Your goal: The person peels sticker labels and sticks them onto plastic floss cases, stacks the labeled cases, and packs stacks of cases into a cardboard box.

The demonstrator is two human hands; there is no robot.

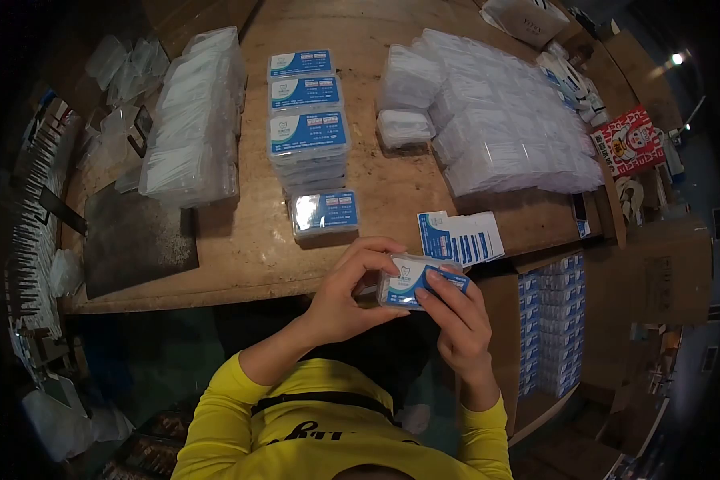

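Note:
My left hand grips the left end of a small clear plastic box with a blue-and-white tooth-logo card showing on top. My right hand holds the same box from the right, fingers laid over the card. Just beyond it on the table lie fanned-out blue-and-white cards. A carded box sits on the table past my left hand. Behind that one, stacks of similar carded boxes run away from me.
Clear boxes filled with white items stand in a row at left and a large pile at right. A dark metal plate lies near the table's left edge. Below the right edge, a carton holds stacked blue boxes.

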